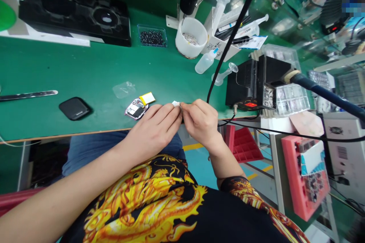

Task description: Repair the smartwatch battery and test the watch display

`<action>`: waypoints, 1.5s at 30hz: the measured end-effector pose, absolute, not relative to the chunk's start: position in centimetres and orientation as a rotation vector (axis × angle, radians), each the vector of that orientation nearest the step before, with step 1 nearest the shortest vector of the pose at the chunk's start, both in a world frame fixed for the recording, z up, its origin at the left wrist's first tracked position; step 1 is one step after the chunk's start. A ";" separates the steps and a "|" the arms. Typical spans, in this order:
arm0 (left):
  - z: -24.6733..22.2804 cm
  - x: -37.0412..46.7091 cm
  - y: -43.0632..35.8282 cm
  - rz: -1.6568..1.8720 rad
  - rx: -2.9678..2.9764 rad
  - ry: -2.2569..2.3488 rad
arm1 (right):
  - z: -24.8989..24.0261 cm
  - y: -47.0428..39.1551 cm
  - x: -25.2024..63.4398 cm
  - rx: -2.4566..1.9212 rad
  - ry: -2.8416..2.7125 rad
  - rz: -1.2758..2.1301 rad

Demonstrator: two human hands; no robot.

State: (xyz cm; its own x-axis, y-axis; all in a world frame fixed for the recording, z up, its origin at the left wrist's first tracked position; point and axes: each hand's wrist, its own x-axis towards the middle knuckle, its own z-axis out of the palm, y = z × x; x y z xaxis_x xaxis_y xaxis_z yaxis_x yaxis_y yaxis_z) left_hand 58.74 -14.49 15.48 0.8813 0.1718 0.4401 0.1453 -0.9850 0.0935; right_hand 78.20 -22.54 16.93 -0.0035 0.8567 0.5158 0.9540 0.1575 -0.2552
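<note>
My left hand (156,127) and my right hand (201,121) meet at the front edge of the bench. A small white piece (175,103) shows between their fingertips; most of it is hidden. My left fingers are pressed together around it. The right thumb and forefinger pinch at its edge, and what exactly they grip is not visible. Just left of my left hand lies an opened small electronic device (135,109) with its inside facing up. A silver battery cell with yellow edges (147,98) rests against its upper right.
A black square cover (74,108), tweezers (31,95) and a clear plastic film (124,89) lie to the left. Behind stand a screw tray (153,38), a white cup (191,40) and a dropper bottle (205,62). A black soldering station (247,83) and its cable are at right.
</note>
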 end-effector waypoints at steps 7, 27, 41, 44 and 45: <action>15.4 58.8 -14.3 0.719 3.032 0.234 | 17.1 -22.5 78.5 -1.683 -1.921 -0.199; 15.5 59.1 -14.6 0.780 3.068 0.238 | 17.3 -22.8 78.6 -1.696 -1.945 -0.224; 15.2 59.1 -14.6 0.817 3.063 0.229 | 17.3 -22.8 78.8 -1.671 -1.952 -0.191; 15.1 59.0 -14.6 0.812 3.060 0.226 | 17.3 -22.8 78.8 -1.685 -1.955 -0.190; 15.0 59.0 -14.6 0.811 3.060 0.225 | 17.3 -22.8 78.8 -1.696 -1.958 -0.189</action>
State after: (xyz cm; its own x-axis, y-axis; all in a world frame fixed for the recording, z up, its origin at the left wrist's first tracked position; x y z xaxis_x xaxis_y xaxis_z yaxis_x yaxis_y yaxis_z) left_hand 59.00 -14.61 15.04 0.8596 0.1282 0.4946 0.1447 -0.9895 0.0050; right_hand 78.76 -22.81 17.32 -0.0643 0.8758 0.4783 0.9511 0.1989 -0.2364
